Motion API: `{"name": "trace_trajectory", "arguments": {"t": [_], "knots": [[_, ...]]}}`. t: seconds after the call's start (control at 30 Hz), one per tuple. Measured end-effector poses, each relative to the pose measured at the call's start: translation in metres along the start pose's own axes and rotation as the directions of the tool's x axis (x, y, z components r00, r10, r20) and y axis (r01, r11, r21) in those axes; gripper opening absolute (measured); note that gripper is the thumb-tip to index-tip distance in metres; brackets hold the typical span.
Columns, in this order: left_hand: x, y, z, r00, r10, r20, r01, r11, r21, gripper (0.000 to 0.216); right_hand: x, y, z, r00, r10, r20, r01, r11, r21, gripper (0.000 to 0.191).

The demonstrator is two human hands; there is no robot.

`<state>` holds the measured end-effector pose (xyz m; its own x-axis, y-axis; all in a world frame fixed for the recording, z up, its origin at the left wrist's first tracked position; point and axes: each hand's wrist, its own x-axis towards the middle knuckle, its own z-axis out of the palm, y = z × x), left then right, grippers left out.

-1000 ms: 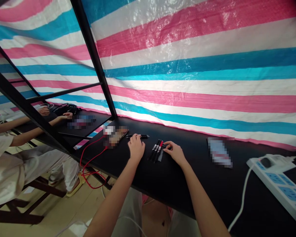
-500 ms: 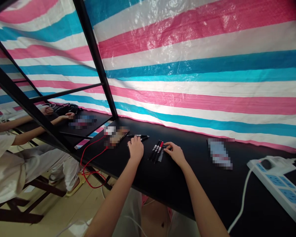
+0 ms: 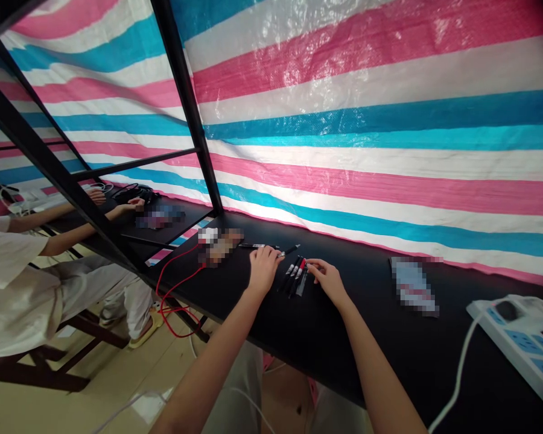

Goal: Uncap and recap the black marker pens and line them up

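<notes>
My left hand [image 3: 263, 270] is closed on a black pen [image 3: 292, 249], whose far end points up and right from the fingertips. Another dark pen [image 3: 252, 246] lies on the table just behind that hand. Between my hands, several pens [image 3: 292, 276] lie side by side in a row, black with white markings, one with a red part. My right hand [image 3: 328, 281] rests at the right end of this row, thumb and fingers pinched at the upper part of the outermost pen; the exact contact is partly hidden.
On the black table [image 3: 344, 337] lie a blurred packet [image 3: 414, 286] at right and blurred items [image 3: 221, 247] with a red cable [image 3: 181, 271] at left. A white power strip [image 3: 520, 343] sits far right. Beyond the metal frame [image 3: 181, 90], another person's arms [image 3: 90, 226] reach over a table.
My left hand has lifted a pen that lay behind it and moved slightly toward the row. My right hand stays at the row's right end. The whole view has shifted a little.
</notes>
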<state>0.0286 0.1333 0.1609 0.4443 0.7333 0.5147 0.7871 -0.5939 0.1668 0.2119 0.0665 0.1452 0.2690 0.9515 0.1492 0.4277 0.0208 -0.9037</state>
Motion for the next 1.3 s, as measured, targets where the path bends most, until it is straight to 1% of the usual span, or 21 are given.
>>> {"name": "trace_trajectory", "arguments": {"t": [0.1, 0.2, 0.37, 0.5, 0.6, 0.7, 0.83, 0.93, 1.0, 1.07, 1.17, 1.3], "knots": [[-0.001, 0.009, -0.004, 0.991, 0.124, 0.051, -0.121, 0.991, -0.063, 0.025, 0.000, -0.004, 0.005, 0.999, 0.015, 0.048, -0.025, 0.977, 0.214, 0.043], [-0.001, 0.012, -0.005, 0.982, 0.172, 0.075, -0.166, 0.982, -0.086, 0.027, -0.001, -0.008, 0.008, 0.999, 0.022, 0.025, -0.029, 0.948, 0.316, 0.044], [-0.002, 0.012, -0.002, 0.973, 0.219, 0.067, -0.214, 0.973, -0.083, 0.027, -0.004, -0.012, 0.003, 0.997, 0.034, -0.064, -0.008, 0.927, 0.376, 0.045], [-0.002, 0.012, -0.002, 0.967, 0.249, 0.057, -0.244, 0.965, -0.093, 0.027, -0.003, -0.010, 0.000, 0.993, 0.033, -0.115, 0.011, 0.932, 0.363, 0.043], [-0.002, 0.011, -0.002, 0.969, 0.248, 0.021, -0.246, 0.966, -0.082, 0.024, -0.001, -0.006, -0.002, 0.977, 0.052, -0.206, 0.031, 0.925, 0.378, 0.042], [-0.002, 0.007, -0.002, 0.976, 0.217, -0.020, -0.217, 0.972, -0.084, 0.021, 0.001, -0.004, -0.007, 0.930, 0.098, -0.355, 0.071, 0.899, 0.431, 0.038], [-0.001, 0.002, -0.001, 0.986, 0.167, -0.025, -0.169, 0.980, -0.106, 0.018, 0.001, -0.002, -0.018, 0.829, 0.148, -0.539, 0.152, 0.868, 0.473, 0.036], [-0.001, 0.001, 0.000, 0.990, 0.141, -0.023, -0.143, 0.984, -0.111, 0.018, 0.002, 0.000, -0.025, 0.765, 0.187, -0.617, 0.196, 0.844, 0.499, 0.035], [-0.001, 0.000, 0.001, 0.993, 0.115, -0.030, -0.118, 0.987, -0.112, 0.018, 0.002, 0.003, -0.028, 0.745, 0.216, -0.631, 0.191, 0.837, 0.513, 0.035], [-0.001, 0.000, 0.002, 0.996, 0.082, -0.038, -0.086, 0.989, -0.121, 0.018, 0.002, 0.004, -0.029, 0.756, 0.238, -0.609, 0.160, 0.836, 0.524, 0.037], [0.000, 0.000, 0.002, 0.999, 0.023, -0.031, -0.027, 0.989, -0.147, 0.018, 0.000, 0.005, -0.026, 0.794, 0.255, -0.553, 0.103, 0.839, 0.534, 0.039], [0.001, -0.001, 0.002, 0.998, -0.058, 0.014, 0.060, 0.983, -0.173, 0.019, 0.000, 0.005, -0.022, 0.849, 0.239, -0.471, 0.039, 0.861, 0.506, 0.040]]}}
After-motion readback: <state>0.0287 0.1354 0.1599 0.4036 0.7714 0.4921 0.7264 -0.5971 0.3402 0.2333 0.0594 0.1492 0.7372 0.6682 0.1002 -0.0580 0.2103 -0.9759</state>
